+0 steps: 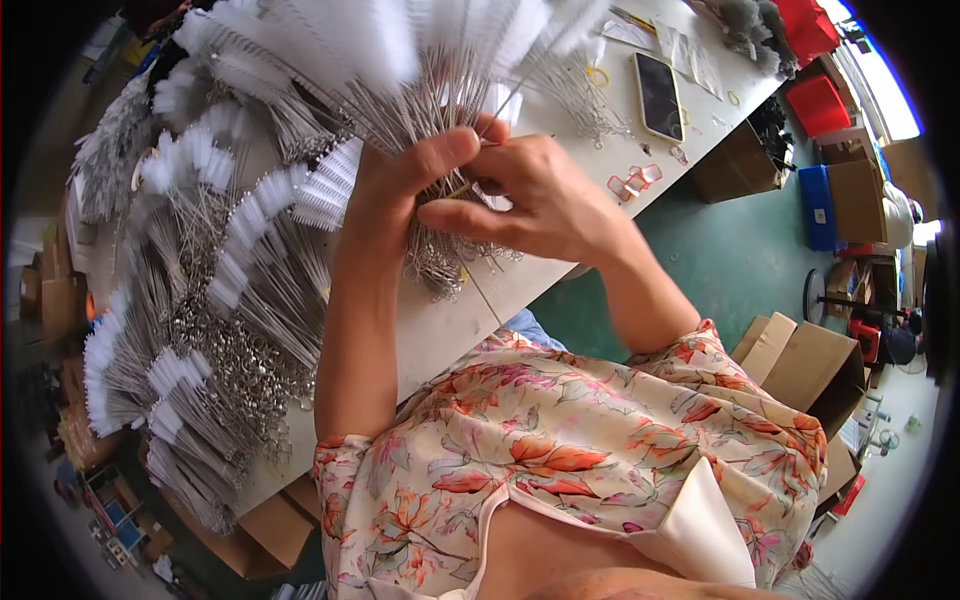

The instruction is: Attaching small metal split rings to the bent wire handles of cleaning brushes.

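Observation:
A thick bundle of wire-handled brushes stands upright between my hands, white bristles at the top and looped wire ends at the bottom. My left hand is wrapped round the wire shafts, its thumb lying across the front. My right hand closes on the bundle's right side, fingers curled and thumb laid low across the wires. A thin yellowish band crosses the shafts between both hands; part of it is hidden by fingers. The looped ends hang just over the white table.
Piles of similar brushes cover the table's left side. Some loose brushes, a phone and pinkish clear plastic pieces lie to the right. Cardboard boxes and a blue bin stand on the green floor beyond the table edge.

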A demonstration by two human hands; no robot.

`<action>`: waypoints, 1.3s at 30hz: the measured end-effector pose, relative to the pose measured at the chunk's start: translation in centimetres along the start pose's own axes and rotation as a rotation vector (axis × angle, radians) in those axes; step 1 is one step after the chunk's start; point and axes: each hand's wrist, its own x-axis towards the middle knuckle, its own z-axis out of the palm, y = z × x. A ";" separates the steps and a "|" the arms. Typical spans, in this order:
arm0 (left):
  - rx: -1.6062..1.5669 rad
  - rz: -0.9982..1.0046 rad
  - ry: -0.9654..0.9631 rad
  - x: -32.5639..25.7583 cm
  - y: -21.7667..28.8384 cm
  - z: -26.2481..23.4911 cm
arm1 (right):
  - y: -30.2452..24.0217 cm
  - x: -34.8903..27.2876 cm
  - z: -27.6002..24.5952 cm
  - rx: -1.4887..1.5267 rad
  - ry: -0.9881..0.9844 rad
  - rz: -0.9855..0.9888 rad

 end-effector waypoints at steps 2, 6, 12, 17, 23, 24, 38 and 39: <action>-0.023 -0.047 0.078 -0.4 0.3 -0.9 | -0.5 0.1 -0.4 0.082 0.123 -0.093; -0.542 0.038 -0.081 -0.2 0.2 -1.7 | -1.7 -0.2 -0.8 -0.049 0.408 -0.247; -0.709 -0.103 -0.114 -0.5 0.6 -0.4 | -1.9 -0.5 1.1 -0.457 0.417 -0.340; -0.677 -0.073 0.191 -1.2 0.5 1.4 | -2.6 -0.6 1.6 -0.378 0.416 -0.312; -0.771 -0.119 -0.091 -1.8 0.9 1.0 | -2.0 -0.3 2.5 0.365 0.447 -0.165; -0.675 -0.013 -0.005 -1.9 1.3 0.8 | -1.5 -0.2 2.9 0.539 0.393 -0.190; -0.339 0.102 -0.096 -0.4 2.6 -1.3 | 0.1 1.2 1.1 1.779 0.186 -0.138; -0.343 0.103 -0.089 -0.6 2.6 -1.1 | 0.0 1.2 0.7 1.781 0.180 -0.131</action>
